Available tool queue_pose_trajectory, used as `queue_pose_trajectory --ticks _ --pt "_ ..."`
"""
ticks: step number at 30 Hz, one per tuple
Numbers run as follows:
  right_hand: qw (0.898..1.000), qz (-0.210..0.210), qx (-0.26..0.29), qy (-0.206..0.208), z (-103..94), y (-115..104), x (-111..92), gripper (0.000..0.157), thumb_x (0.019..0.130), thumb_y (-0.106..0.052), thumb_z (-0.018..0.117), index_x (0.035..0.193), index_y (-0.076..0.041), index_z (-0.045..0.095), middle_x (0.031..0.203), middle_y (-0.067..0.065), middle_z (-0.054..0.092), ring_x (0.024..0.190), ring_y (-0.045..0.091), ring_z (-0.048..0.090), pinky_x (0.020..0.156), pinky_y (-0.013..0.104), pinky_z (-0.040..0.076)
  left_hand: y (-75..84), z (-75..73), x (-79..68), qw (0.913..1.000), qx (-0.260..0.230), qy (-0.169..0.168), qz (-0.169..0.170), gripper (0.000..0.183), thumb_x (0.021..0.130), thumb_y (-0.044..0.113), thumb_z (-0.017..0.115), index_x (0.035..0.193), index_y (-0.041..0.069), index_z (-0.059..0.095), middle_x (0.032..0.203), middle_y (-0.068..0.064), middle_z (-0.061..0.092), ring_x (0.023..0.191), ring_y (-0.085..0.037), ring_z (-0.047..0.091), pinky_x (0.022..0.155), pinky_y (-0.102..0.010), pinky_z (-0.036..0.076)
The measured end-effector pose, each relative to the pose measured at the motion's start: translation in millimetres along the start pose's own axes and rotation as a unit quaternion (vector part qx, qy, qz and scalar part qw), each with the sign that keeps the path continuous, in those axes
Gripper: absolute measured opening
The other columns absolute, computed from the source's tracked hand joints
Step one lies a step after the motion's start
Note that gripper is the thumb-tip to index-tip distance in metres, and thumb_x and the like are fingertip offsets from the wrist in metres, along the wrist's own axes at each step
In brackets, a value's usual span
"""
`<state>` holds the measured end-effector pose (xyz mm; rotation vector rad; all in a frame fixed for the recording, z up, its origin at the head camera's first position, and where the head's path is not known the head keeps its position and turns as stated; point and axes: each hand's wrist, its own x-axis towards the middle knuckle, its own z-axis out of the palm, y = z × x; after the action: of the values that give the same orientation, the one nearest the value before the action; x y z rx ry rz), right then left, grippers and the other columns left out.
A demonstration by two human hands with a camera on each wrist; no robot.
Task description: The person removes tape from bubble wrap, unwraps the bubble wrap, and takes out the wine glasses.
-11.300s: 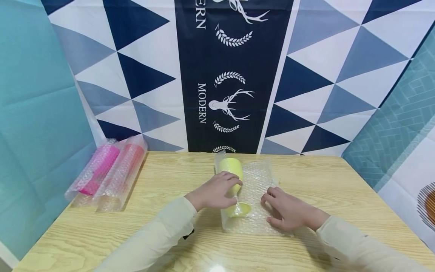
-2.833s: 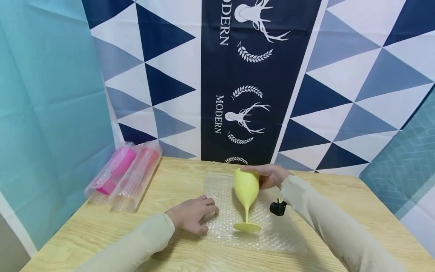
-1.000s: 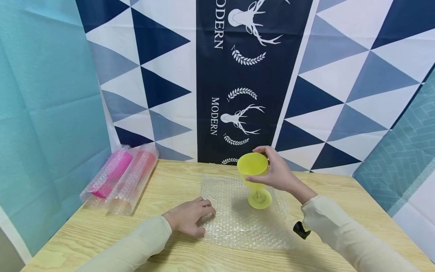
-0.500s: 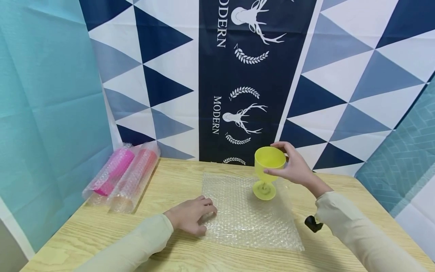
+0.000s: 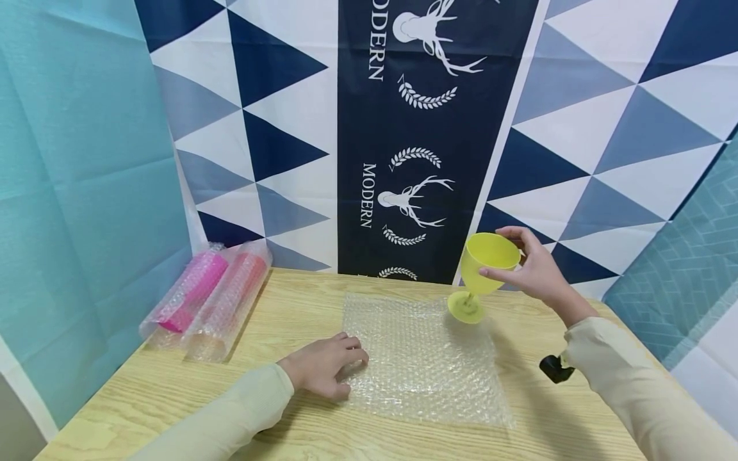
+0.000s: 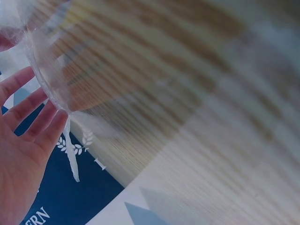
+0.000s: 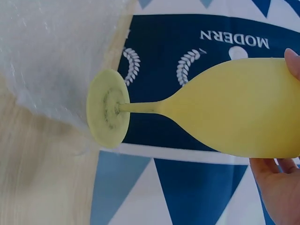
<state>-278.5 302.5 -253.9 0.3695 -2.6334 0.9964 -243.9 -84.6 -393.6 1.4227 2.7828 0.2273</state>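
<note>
In the head view my right hand (image 5: 536, 272) holds a yellow plastic goblet (image 5: 478, 275) by its bowl, thumb on the near side. The goblet is upright, slightly tilted, and raised above the back right corner of a clear bubble wrap sheet (image 5: 421, 374). The right wrist view shows its bowl, thin stem and round foot (image 7: 108, 108), with fingers at the rim end. Resting at the sheet's left edge is my left hand (image 5: 325, 366), its fingers loosely bent. In the left wrist view its fingertips touch the edge of the film (image 6: 47, 82).
On the wooden table (image 5: 300, 422), two rolls of bubble wrap lie side by side at the back left. One holds a bright pink thing (image 5: 198, 285), the other a coral-red one (image 5: 245, 275). Patterned cloth hangs behind the table, turquoise cloth at the left.
The goblet lay on the bubble wrap earlier; my right hand then lifted it upright and has carried it to the right and up. My left hand has stayed at the sheet's left edge lately.
</note>
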Motion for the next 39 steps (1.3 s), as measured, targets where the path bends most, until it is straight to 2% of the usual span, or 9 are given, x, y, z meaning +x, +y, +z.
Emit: queue_pose_trajectory --ticks 5,9,15,18,21,24,34,37,39 --pt "1.0 0.01 -0.015 0.013 -12.3 4.0 1.8 0.082 0.079 -0.031 0.079 0.142 -0.005 0.032 0.135 0.02 0.043 0.102 0.019 0.048 0.069 0.005 0.045 0.4 -0.4 -0.2 1.0 -0.002 0.0 -0.002 0.053 0.071 0.031 0.066 0.123 0.022 0.057 0.113 0.006 0.056 0.103 -0.01 0.051 0.115 -0.035 0.035" --pt "0.999 0.029 -0.019 0.02 -20.1 10.2 3.3 0.085 0.079 -0.034 0.078 0.143 -0.006 0.03 0.138 0.018 0.039 0.099 0.013 0.046 0.069 0.005 0.044 0.6 -0.4 -0.2 1.0 0.003 0.0 -0.002 0.054 0.071 0.032 0.066 0.122 0.022 0.057 0.114 0.005 0.056 0.104 -0.01 0.051 0.114 -0.034 0.036" --pt "0.998 0.056 -0.016 0.026 -27.5 26.1 4.7 0.086 0.081 -0.037 0.076 0.144 -0.003 0.028 0.139 0.021 0.037 0.1 0.019 0.046 0.067 0.006 0.044 0.5 -0.7 -0.1 1.0 0.007 0.004 0.002 0.053 0.07 0.033 0.066 0.122 0.022 0.058 0.114 0.005 0.057 0.103 -0.011 0.051 0.108 -0.031 0.042" --pt "0.997 0.07 -0.014 0.025 -29.6 33.4 4.2 0.087 0.082 -0.04 0.073 0.145 -0.002 0.027 0.139 0.022 0.038 0.097 0.011 0.046 0.067 0.005 0.044 0.3 -0.9 -0.1 0.9999 0.01 0.009 0.008 0.053 0.07 0.033 0.065 0.121 0.021 0.058 0.113 0.004 0.057 0.102 -0.011 0.052 0.106 -0.032 0.043" --pt "0.996 0.081 -0.012 0.023 -30.7 41.0 4.1 0.089 0.083 -0.042 0.072 0.147 -0.001 0.025 0.138 0.023 0.04 0.091 -0.001 0.045 0.067 0.004 0.042 0.1 -1.1 -0.3 0.9998 0.009 0.011 0.011 0.054 0.07 0.033 0.065 0.122 0.02 0.058 0.113 0.004 0.057 0.104 -0.012 0.052 0.11 -0.034 0.04" --pt "0.996 0.09 -0.011 0.023 -29.8 48.6 5.6 0.09 0.084 -0.042 0.071 0.148 -0.001 0.023 0.138 0.024 0.04 0.089 -0.006 0.044 0.067 0.003 0.042 -0.3 -0.3 -1.7 0.9998 0.009 0.012 0.01 0.054 0.071 0.033 0.065 0.122 0.02 0.057 0.115 0.003 0.057 0.106 -0.013 0.053 0.111 -0.035 0.039" --pt "0.993 0.118 0.001 0.018 -32.2 66.8 15.9 0.093 0.084 -0.045 0.07 0.149 0.0 0.021 0.142 0.025 0.037 0.107 0.02 0.045 0.072 0.01 0.041 2.3 -1.6 -6.0 0.9997 0.0 0.019 0.012 0.052 0.071 0.032 0.066 0.12 0.02 0.058 0.112 0.004 0.057 0.101 -0.011 0.051 0.094 -0.026 0.048" --pt "0.992 0.128 0.001 0.018 -33.2 73.9 15.2 0.094 0.084 -0.046 0.069 0.15 0.0 0.019 0.142 0.027 0.036 0.112 0.028 0.045 0.078 0.019 0.044 3.7 -1.4 -4.4 0.9997 0.002 0.02 0.016 0.051 0.07 0.032 0.066 0.12 0.02 0.058 0.111 0.004 0.056 0.1 -0.011 0.05 0.09 -0.024 0.048" --pt "0.991 0.134 0.003 0.017 -33.3 78.7 14.3 0.096 0.085 -0.047 0.068 0.15 0.001 0.017 0.142 0.029 0.036 0.116 0.034 0.043 0.084 0.03 0.047 4.5 -0.9 -3.1 0.9996 0.004 0.021 0.02 0.051 0.07 0.031 0.066 0.119 0.02 0.058 0.11 0.005 0.056 0.099 -0.01 0.05 0.089 -0.024 0.048"
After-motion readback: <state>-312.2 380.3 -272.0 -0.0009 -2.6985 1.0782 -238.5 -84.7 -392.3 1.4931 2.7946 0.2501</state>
